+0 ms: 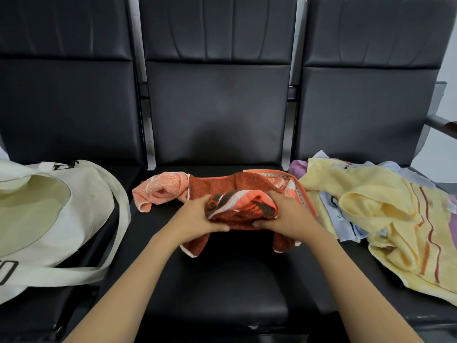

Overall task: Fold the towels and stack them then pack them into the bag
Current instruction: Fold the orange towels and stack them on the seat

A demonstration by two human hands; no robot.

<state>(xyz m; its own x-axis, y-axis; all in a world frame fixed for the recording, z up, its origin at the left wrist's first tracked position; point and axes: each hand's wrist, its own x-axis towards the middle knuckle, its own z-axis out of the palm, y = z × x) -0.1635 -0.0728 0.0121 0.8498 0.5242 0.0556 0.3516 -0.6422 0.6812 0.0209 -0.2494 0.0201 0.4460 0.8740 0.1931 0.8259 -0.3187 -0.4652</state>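
left hand (197,216) and right hand (284,214) are gripping bunched orange towel (222,189) | handling: soft, light, floppy | better gripping its corners

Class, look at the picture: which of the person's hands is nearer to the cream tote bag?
Left. The left hand grips the orange towel on the side facing the cream tote bag; the right hand grips the towel's far side, toward the yellow towel.

Three black padded seats in a row: left seat (69,107), middle seat (217,115), right seat (366,110), creased leather-like backrests filling upper frame. Grey metal armrest (442,125) at far right edge (partly cut off). Pale wall (448,58) in upper right corner.
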